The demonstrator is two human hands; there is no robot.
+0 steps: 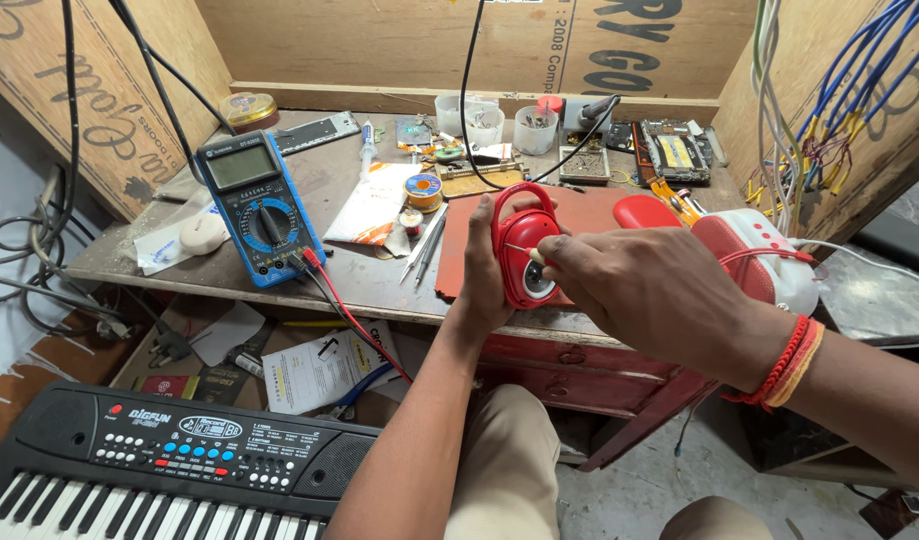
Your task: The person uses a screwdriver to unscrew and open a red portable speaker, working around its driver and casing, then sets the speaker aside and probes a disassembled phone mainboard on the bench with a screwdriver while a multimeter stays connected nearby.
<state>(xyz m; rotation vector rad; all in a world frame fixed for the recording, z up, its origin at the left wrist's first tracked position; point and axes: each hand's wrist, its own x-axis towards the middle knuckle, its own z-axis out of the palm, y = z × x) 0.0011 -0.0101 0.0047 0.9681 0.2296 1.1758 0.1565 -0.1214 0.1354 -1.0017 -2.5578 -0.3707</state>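
A black electronic keyboard (149, 465) lies below the surface's front-left corner. On the surface (369, 275), near its left edge, sits a blue multimeter (257, 205) with a grey screen and round dial; red and black test leads (344, 310) run from its lower end over the front edge. Just right of it lie a white and orange packet (374, 205), a small spool of solder wire (423, 190) and thin metal tweezers (426, 245). Clear plastic cups (484, 122) of small parts stand along the back edge.

At the middle of the front edge, over a red mat (579, 215), the left hand (484, 270) holds a small red rounded casing (524, 250) upright, fingers wrapped around its back and side. The casing has a loop handle on top and a pale round opening facing the viewer. The right hand (639, 290), with red and orange threads at the wrist, has its fingers pinched closed on a small screwdriver (527, 252), whose thin shaft touches the casing's face.

Behind the right hand, toward the right edge, rests a white and red device (769, 255). Bundled blue, white and yellow wires (839, 90) hang at the far right.
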